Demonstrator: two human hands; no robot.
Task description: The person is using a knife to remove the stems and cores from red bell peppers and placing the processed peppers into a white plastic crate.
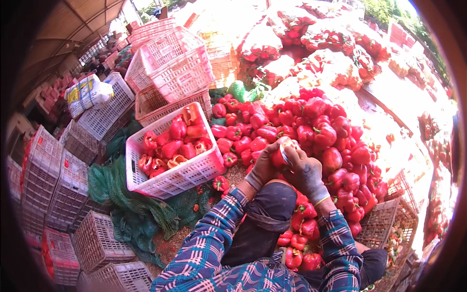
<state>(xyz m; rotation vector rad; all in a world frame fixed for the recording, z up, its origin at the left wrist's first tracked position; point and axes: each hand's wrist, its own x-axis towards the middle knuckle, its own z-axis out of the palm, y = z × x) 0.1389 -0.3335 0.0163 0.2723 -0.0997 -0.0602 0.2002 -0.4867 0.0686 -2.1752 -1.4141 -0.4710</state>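
My left hand [263,167], in a dark, soiled glove, is closed around a red bell pepper [278,158] above my knee. Against that pepper, my right hand [306,171], in a grey glove, is closed on a small silvery metal tool [284,152]; the fingers cover most of it, so its exact kind is hidden. A large heap of whole red bell peppers [316,124] lies just beyond and to the right of both hands. To the left stands a white plastic crate [182,181] holding red peppers, several of them cut open and hollow.
Green netting [138,209] spreads over the ground at left. Stacked crates [73,180] line the left side, with pink crates [177,63] behind. Filled net sacks [328,36] stand at the far side. A basket [382,221] with scraps sits by my right knee.
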